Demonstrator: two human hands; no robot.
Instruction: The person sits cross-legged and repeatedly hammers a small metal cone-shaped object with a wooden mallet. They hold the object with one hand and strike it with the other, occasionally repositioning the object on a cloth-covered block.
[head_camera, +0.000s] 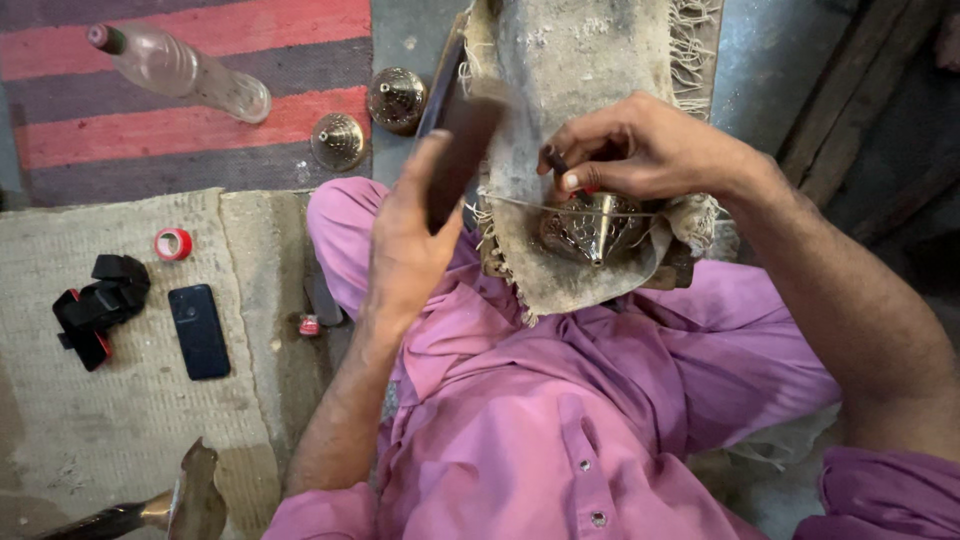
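My left hand (408, 235) grips a dark flat tool (455, 135), a hammer-like bar raised in front of the cloth. My right hand (640, 150) pinches a small dark punch (555, 160) with its tip down on a cone-shaped engraved brass piece (590, 228). The brass piece rests in a frayed grey cloth (580, 70) draped over a block above my lap. I sit cross-legged in pink clothes.
Two more brass cones (338, 140) (396, 98) and a plastic bottle (185, 70) lie on the striped rug at the back. On the mat to the left are a red tape roll (173, 244), a black strap bundle (100, 305), a dark phone (199, 331) and a hammer (190, 500).
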